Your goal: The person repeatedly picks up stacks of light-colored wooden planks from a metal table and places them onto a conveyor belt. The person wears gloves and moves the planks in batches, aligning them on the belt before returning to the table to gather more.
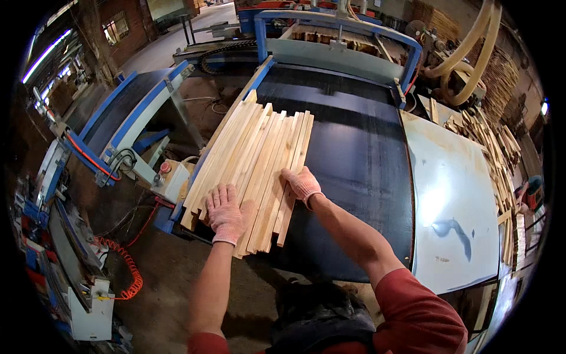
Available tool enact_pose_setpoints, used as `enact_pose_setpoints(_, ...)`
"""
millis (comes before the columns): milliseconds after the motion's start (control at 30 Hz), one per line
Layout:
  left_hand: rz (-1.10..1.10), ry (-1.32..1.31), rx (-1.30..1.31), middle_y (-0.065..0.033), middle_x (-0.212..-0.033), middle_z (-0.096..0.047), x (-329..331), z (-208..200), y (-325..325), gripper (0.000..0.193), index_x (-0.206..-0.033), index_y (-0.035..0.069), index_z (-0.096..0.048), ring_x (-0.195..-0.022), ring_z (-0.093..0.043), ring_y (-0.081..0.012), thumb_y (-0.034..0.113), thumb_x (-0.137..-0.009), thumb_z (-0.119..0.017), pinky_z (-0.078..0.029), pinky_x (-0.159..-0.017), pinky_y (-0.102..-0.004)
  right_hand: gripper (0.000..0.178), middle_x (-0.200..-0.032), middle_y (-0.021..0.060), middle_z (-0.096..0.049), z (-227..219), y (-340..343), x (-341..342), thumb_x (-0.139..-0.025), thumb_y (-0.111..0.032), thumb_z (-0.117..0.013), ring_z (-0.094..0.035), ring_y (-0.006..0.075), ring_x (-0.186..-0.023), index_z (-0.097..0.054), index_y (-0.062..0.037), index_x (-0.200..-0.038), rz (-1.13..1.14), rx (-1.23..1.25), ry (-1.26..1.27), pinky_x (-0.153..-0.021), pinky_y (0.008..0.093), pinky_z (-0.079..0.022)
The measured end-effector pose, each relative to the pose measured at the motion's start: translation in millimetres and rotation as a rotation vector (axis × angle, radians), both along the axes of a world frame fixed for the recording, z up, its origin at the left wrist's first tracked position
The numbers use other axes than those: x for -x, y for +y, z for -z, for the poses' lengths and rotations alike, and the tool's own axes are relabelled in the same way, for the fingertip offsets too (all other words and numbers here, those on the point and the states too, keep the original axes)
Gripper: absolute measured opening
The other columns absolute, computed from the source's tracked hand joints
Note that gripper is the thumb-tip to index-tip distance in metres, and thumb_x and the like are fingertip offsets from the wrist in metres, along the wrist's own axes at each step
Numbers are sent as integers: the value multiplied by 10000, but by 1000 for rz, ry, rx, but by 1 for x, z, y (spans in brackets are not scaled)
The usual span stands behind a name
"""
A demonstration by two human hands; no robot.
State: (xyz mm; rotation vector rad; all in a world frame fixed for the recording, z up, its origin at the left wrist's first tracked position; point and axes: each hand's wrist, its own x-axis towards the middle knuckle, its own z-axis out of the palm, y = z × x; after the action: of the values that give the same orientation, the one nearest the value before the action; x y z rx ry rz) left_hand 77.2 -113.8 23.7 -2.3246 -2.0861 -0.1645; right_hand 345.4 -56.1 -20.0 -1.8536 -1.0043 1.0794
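Several long, pale wooden strips (253, 153) lie side by side on the left part of a black conveyor belt (359, 165). Their near ends are uneven, and some stick out past the belt's front edge. My left hand (226, 215), in a pinkish knit glove, rests flat on top of the strips near their close ends, fingers spread. At the right side of the row is my right hand (303, 184), gloved alike, its fingers curled round the edge of the outermost strips. The right fingertips are partly hidden by the wood.
A blue frame (339, 17) spans the belt's far end. To the right are a shiny metal table (451, 200) and heaped wood strips (501, 159). A control box with a red button (166, 168) sits left of the belt, near a coiled orange hose (131, 268) and another conveyor (124, 100).
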Motion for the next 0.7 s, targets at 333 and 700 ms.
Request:
enact_pose_setpoints(333,13,-60,7,-254,-1773,-281,3,-11,10,924,-1693,24,-344,-1661,-208,-405,594,-1015,-606,-101,-1371,-521,724,-1378,194,-656,7,-193,0,-1005,-350,-764,-654,304,-1278,-465,-72,-1604,-425,-299,-43,-1119,416,-531)
enact_pose_setpoints(700,766,-1158,1350,-164,-1410,-735,-211,24,-284,398,-1387,-25,-728,-1328,-673,-247,242,-1104,-643,-496,-1175,-378,702,-1422,181,-729,195,-566,-116,-1008,-615,-596,-677,387,-1306,-686,-94,-1470,-449,792,-95,-1095,429,-521)
